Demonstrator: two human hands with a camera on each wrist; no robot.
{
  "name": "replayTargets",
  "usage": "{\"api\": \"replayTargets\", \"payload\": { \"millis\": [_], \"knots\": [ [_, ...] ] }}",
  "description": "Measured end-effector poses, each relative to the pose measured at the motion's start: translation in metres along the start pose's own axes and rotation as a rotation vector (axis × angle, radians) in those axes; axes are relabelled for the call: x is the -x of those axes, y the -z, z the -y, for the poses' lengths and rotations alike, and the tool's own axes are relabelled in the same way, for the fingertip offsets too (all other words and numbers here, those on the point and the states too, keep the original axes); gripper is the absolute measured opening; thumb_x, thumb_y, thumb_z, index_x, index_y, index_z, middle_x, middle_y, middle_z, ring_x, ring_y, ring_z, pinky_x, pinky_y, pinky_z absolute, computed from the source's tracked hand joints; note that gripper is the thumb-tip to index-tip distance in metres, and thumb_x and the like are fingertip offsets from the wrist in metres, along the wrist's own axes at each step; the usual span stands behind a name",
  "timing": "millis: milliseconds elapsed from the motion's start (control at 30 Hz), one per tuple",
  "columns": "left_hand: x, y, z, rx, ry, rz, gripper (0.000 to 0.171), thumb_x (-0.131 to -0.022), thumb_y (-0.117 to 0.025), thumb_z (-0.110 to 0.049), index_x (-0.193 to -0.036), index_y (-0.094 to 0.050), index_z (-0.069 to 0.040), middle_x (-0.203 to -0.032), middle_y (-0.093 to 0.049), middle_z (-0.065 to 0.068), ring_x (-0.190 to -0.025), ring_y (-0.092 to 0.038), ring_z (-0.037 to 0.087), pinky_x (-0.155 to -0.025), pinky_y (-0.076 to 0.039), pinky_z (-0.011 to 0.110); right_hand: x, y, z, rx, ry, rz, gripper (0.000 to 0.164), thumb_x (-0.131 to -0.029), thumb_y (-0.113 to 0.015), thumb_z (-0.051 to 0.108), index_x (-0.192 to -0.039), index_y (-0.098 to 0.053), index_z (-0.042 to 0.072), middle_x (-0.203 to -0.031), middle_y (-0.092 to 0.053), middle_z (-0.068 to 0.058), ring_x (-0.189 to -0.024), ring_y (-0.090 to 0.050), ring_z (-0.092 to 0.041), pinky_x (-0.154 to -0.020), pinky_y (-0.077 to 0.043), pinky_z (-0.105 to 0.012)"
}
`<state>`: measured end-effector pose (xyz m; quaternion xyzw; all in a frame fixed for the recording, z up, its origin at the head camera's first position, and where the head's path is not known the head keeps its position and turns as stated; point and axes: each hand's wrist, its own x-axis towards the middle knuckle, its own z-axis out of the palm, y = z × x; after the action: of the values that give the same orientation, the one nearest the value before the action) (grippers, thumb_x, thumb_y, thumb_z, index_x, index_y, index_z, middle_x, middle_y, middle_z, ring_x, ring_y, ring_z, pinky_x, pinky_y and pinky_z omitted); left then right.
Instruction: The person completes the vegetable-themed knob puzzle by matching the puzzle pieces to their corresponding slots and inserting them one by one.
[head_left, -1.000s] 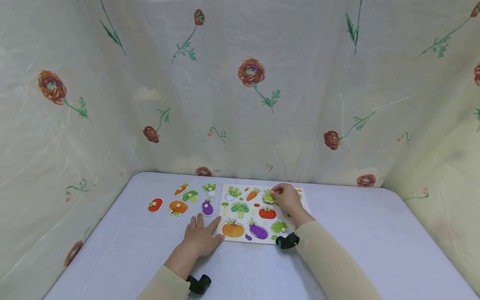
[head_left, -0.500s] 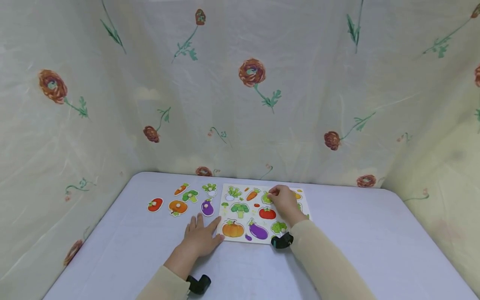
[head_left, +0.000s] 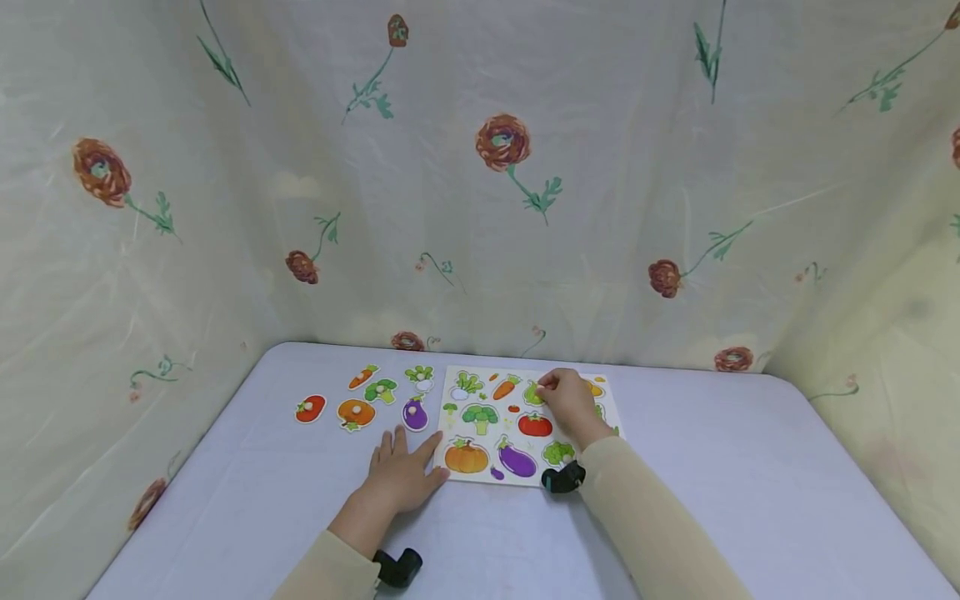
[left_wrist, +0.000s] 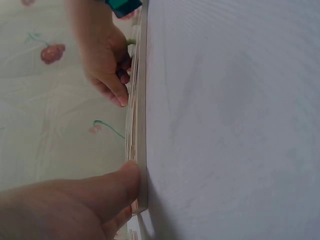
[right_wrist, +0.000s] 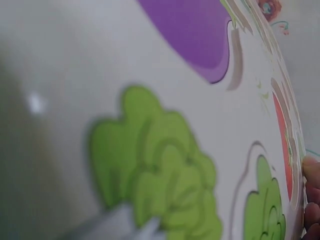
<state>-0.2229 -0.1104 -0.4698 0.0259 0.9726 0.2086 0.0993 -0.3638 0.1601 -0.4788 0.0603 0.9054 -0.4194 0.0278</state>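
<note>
Six loose pieces lie on the left of the surface (head_left: 735, 483), one each: tomato (head_left: 310, 409), pumpkin (head_left: 356, 414), carrot (head_left: 363, 377), broccoli (head_left: 381, 392), eggplant (head_left: 414, 414) and turnip (head_left: 420, 379). Left hand (head_left: 401, 479): fingers straight and spread wide; thumb rests on the near-left edge of the board (head_left: 528, 443). The board lies flat, right of the loose pieces. Right hand (head_left: 576, 408): fingers narrow, pinching one green piece (head_left: 531, 394) at the far side of the board; whether it is fully seated cannot be told. Two wrist cameras, both black, one per arm.
</note>
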Motion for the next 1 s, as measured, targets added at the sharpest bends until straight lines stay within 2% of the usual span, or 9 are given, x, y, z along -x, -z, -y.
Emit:
{"api": "replayTargets", "payload": {
  "millis": [333, 600, 833, 1000],
  "knots": [
    [0.001, 0.000, -0.002, 0.006, 0.007, 0.008, 0.062, -0.096, -0.062, -0.043, -0.152, -0.045, -0.021, -0.160, -0.014, 0.034, -0.147, -0.007, 0.055, -0.117, -0.012, 0.065, -0.001, -0.001, -0.003, 0.002, -0.016, -0.001, 0.015, -0.096, -0.068, 0.015, -0.108, -0.069, 0.006, -0.099, -0.062, -0.009, -0.095, -0.055, -0.025, -0.083, -0.046, -0.036],
    [0.003, 0.001, -0.003, 0.003, 0.012, -0.004, 0.062, -0.096, -0.063, -0.043, -0.152, -0.046, -0.021, -0.160, -0.016, 0.033, -0.147, -0.008, 0.055, -0.116, -0.013, 0.065, 0.001, 0.004, -0.004, 0.039, 0.047, 0.025, 0.018, -0.096, -0.068, 0.014, -0.111, -0.069, 0.004, -0.099, -0.063, -0.009, -0.093, -0.055, -0.024, -0.083, -0.046, -0.036],
    [0.002, 0.001, -0.003, -0.001, 0.015, -0.003, 0.062, -0.096, -0.063, -0.043, -0.152, -0.045, -0.021, -0.160, -0.015, 0.033, -0.147, -0.008, 0.054, -0.116, -0.013, 0.065, 0.010, 0.020, 0.005, 0.088, 0.068, 0.056, 0.023, -0.096, -0.069, 0.015, -0.116, -0.069, 0.004, -0.101, -0.064, -0.011, -0.091, -0.055, -0.024, -0.079, -0.047, -0.033],
    [0.001, 0.000, -0.002, -0.002, 0.015, -0.005, 0.062, -0.096, -0.063, -0.042, -0.152, -0.045, -0.021, -0.160, -0.015, 0.033, -0.147, -0.008, 0.054, -0.116, -0.013, 0.065, 0.018, 0.039, 0.012, 0.160, 0.092, 0.083, 0.027, -0.097, -0.067, 0.016, -0.120, -0.068, 0.003, -0.110, -0.064, -0.013, -0.099, -0.057, -0.028, -0.088, -0.050, -0.039]
  ]
}}
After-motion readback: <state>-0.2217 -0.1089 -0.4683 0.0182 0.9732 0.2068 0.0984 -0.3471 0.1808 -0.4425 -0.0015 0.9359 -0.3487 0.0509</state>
